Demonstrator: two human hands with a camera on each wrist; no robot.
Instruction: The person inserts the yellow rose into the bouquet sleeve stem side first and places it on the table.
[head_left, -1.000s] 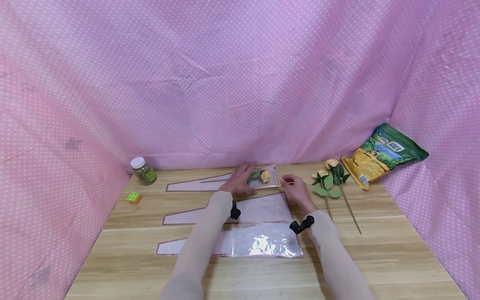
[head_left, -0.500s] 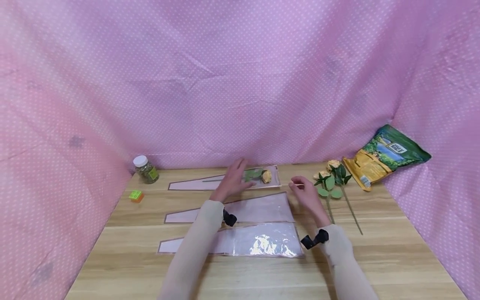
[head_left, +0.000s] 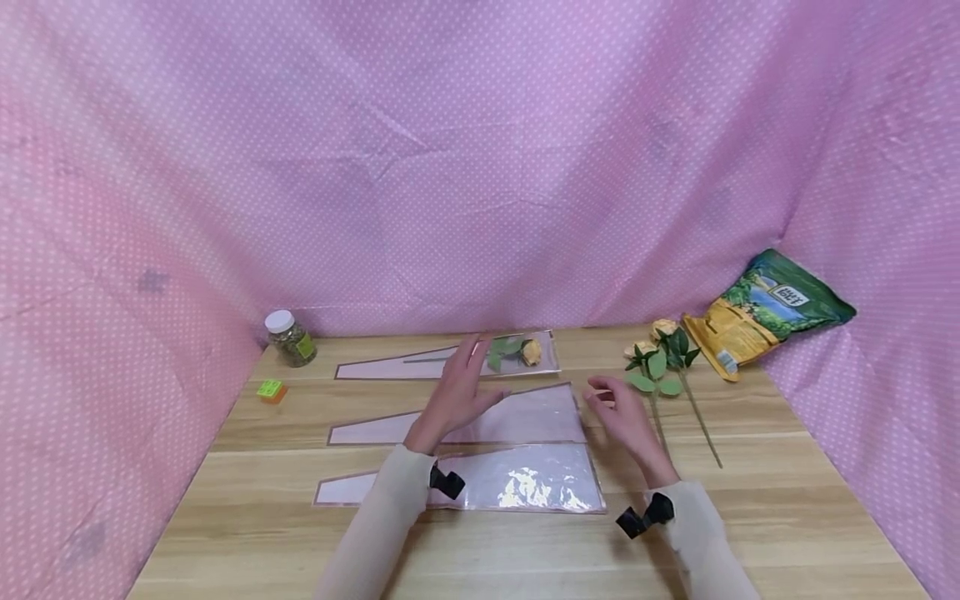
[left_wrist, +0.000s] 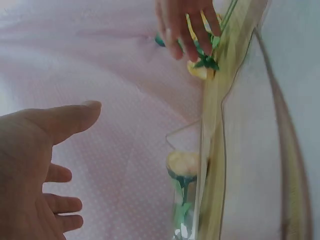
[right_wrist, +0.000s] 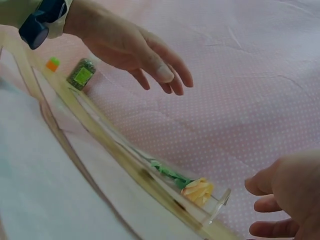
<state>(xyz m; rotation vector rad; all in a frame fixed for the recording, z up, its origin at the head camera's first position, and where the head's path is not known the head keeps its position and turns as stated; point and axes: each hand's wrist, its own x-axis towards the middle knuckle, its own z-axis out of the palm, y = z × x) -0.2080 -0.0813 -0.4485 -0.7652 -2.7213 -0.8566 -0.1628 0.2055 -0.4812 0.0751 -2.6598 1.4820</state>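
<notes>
An artificial yellow rose [head_left: 531,352] lies inside the farthest clear flower sleeve [head_left: 375,368], its green stem running left. My left hand [head_left: 456,398] is raised over the sleeves, fingers extended and thumb apart, holding nothing; in the head view it overlaps the far and middle sleeves. To the right, my right hand [head_left: 624,417] hovers with loosely bent fingers and holds nothing. Between the hands lies the flat middle sleeve [head_left: 528,417], and nearer to me a shiny third sleeve [head_left: 487,479]. Two loose yellow roses [head_left: 657,364] with green leaves rest just beyond the right hand.
At the back left stands a white-lidded jar [head_left: 291,340], with a green and orange toy block [head_left: 272,391] in front of it. A green and yellow bag [head_left: 772,312] leans at the back right. Pink dotted cloth [head_left: 480,167] walls in the wooden table.
Both hands have left the farthest sleeve and drawn back toward me, the right one also shifting right. The sleeve with its rose stays in place.
</notes>
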